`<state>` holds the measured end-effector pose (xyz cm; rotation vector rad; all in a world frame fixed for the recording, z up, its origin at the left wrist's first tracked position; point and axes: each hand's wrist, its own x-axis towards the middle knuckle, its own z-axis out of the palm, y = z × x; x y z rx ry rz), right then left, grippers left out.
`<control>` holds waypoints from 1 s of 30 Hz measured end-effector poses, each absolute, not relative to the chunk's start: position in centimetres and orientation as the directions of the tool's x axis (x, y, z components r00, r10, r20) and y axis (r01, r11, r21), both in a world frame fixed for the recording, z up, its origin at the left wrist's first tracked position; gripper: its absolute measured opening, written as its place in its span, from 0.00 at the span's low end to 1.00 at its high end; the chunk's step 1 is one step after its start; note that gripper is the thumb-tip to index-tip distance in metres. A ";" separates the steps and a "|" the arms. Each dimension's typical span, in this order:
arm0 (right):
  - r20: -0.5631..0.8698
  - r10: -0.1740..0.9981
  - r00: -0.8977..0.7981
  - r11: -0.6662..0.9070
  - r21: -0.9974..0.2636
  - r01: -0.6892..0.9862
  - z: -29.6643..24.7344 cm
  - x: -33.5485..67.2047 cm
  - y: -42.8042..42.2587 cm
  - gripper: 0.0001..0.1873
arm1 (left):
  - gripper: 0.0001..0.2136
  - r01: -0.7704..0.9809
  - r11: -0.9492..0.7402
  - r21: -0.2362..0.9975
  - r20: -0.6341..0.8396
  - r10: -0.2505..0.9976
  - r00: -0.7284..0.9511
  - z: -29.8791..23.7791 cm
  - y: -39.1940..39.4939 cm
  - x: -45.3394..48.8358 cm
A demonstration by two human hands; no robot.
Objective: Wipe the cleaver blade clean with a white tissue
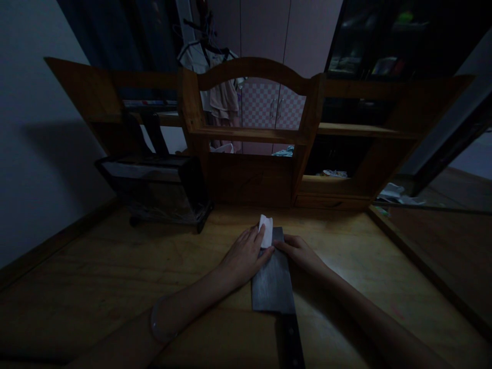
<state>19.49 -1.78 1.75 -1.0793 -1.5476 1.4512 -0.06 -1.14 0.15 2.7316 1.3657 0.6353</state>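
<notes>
A broad cleaver lies flat on the wooden table, its grey blade (pixel 273 282) pointing away from me and its dark handle (pixel 292 341) toward me. My left hand (pixel 244 255) rests on the blade's left side and pinches a small folded white cloth (pixel 266 230) against the blade's far end. My right hand (pixel 302 252) lies on the blade's right edge with fingers curled, pressing it down. A clear bangle (pixel 159 323) sits on my left forearm.
A dark knife block (pixel 156 187) with black handles stands at the back left. A wooden shelf unit (pixel 253 138) runs along the table's far edge. The table's raised rim (pixel 423 266) borders the right side.
</notes>
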 end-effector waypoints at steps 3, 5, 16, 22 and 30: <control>-0.036 0.933 -0.359 0.001 -0.995 0.103 1.8 19.5 -1.7 0.21 | 0.32 0.765 -0.612 0.198 0.334 0.776 0.535 0.2 -1.2 -0.1; -0.047 0.932 -0.360 -0.009 -0.994 0.109 1.9 19.5 -1.7 0.21 | 0.32 0.769 -0.606 0.202 0.330 0.782 0.529 0.3 -1.2 -0.1; -0.024 0.923 -0.385 -0.002 -0.998 0.058 1.3 19.6 -1.6 0.21 | 0.32 0.767 -0.605 0.215 0.325 0.785 0.528 0.6 -1.3 -0.1; -0.037 0.927 -0.373 -0.011 -0.997 0.074 1.4 19.6 -1.8 0.21 | 0.32 0.763 -0.610 0.215 0.324 0.781 0.533 0.3 -1.4 -0.2; -0.014 0.924 -0.383 0.008 -0.999 0.054 1.5 19.6 -1.7 0.19 | 0.32 0.764 -0.606 0.220 0.327 0.784 0.528 0.4 -1.3 -0.1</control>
